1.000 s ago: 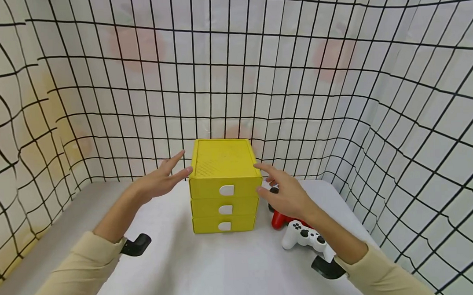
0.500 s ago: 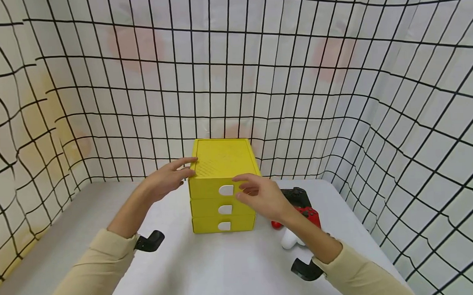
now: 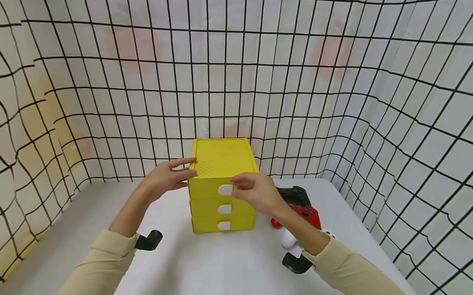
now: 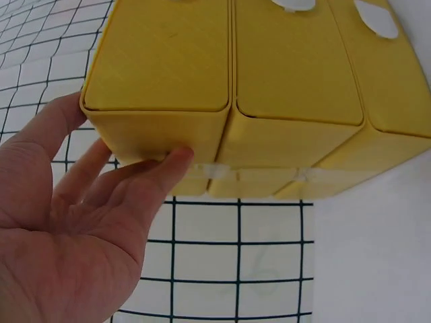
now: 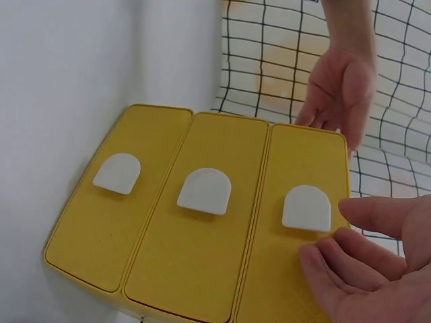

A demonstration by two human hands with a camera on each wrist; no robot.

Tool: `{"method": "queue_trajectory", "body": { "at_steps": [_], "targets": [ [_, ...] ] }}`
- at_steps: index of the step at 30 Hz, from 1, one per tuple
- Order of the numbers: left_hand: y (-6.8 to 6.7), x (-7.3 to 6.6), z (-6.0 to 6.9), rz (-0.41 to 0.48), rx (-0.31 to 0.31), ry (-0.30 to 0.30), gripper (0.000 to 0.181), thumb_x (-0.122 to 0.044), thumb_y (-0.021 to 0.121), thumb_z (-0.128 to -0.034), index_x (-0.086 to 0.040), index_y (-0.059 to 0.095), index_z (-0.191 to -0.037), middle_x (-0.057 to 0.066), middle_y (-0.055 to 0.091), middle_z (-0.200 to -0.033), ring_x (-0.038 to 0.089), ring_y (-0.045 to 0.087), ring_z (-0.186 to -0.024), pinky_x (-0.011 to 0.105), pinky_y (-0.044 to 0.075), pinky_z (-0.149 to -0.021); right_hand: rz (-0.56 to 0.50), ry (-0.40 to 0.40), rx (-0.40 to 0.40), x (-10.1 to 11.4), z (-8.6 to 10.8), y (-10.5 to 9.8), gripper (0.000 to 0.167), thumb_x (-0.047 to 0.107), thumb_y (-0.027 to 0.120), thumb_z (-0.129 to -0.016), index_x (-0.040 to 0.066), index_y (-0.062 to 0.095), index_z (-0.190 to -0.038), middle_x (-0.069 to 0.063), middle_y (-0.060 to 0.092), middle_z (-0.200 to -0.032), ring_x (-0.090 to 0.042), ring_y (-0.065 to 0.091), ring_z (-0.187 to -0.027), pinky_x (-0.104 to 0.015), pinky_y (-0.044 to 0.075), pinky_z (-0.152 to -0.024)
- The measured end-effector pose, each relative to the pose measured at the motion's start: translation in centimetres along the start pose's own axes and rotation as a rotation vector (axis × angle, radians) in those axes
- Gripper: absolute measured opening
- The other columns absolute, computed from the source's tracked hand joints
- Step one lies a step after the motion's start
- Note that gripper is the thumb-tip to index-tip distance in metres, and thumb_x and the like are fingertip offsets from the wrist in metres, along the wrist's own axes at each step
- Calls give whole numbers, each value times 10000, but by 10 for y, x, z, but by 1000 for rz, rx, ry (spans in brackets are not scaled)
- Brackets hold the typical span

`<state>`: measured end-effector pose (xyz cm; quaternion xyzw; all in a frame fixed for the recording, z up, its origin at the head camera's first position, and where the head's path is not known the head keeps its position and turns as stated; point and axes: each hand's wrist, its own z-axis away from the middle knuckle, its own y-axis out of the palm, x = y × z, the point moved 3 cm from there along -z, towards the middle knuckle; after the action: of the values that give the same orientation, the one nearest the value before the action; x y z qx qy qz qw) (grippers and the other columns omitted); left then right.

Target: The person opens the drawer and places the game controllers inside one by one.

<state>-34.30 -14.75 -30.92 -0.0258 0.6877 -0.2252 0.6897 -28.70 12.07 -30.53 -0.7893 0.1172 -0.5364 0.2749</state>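
Note:
A yellow box with three stacked drawers (image 3: 221, 159) stands on the table, all its drawers closed. At its upper left edge my left hand (image 3: 160, 181) rests with extended fingers; the left wrist view shows fingertips (image 4: 178, 156) against the yellow side wall (image 4: 148, 131). My right hand (image 3: 260, 194) is in front of the top drawer, fingers slightly bent and apart from the thumb, beside the white handle (image 3: 225, 190). In the right wrist view, the fingers (image 5: 357, 259) are close to that handle (image 5: 307, 208) without a visible grip on it.
Right of the box lie a black controller (image 3: 296, 195), a red controller (image 3: 310, 214) and a white controller (image 3: 289, 240), partly covered by my right forearm. Black netting (image 3: 230, 92) surrounds the white table (image 3: 226, 266) at the back and sides.
My right hand has moved left from the box's right side to the top drawer's handle. My left hand has shifted right onto the upper left edge. The drawers have stayed closed.

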Motion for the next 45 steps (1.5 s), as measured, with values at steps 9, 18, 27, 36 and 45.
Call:
{"method": "queue_trajectory", "body": {
  "at_steps": [9, 18, 27, 36, 45],
  "targets": [
    [0, 2, -1, 13, -23, 0, 634, -365, 742, -938, -224, 509, -1510, 141, 574, -1462, 249, 643, -1239, 351, 541, -1043, 21, 5, -28, -4, -9, 4, 176, 120, 743, -917, 60, 761, -1081, -65, 779, -1016, -191, 751, -933, -345, 630, -863],
    [-4, 7, 1, 66, -27, 5, 629, -341, 763, -924, -205, 532, -1494, 139, 608, -1422, 111, 683, -1084, 297, 576, -979, 57, -15, -30, -5, -15, 5, 91, 100, 749, -908, 64, 790, -981, -51, 776, -919, -176, 740, -819, -305, 630, -762],
    [-4, 7, 0, 51, -32, 3, 626, -347, 762, -923, -208, 537, -1490, 148, 606, -1422, 157, 678, -1134, 303, 578, -977, 51, -8, 41, 3, -5, 3, 42, 52, 749, -889, 20, 775, -884, -97, 763, -815, -204, 708, -649, -354, 645, -664],
    [-3, 6, -1, 10, -29, 9, 628, -349, 752, -932, -204, 525, -1499, 161, 605, -1419, 241, 653, -1223, 343, 577, -989, 69, 44, 108, 15, 14, 1, 57, 67, 769, -874, 10, 771, -866, -55, 749, -773, -258, 707, -619, -331, 635, -611],
    [-3, 3, 0, -13, -18, 0, 650, -371, 745, -933, -211, 502, -1515, 154, 598, -1432, 289, 632, -1262, 373, 568, -1005, 36, 44, 178, 22, 31, 0, 47, 49, 768, -866, 5, 770, -850, -66, 754, -790, -262, 711, -621, -342, 640, -613]
  ]
}}
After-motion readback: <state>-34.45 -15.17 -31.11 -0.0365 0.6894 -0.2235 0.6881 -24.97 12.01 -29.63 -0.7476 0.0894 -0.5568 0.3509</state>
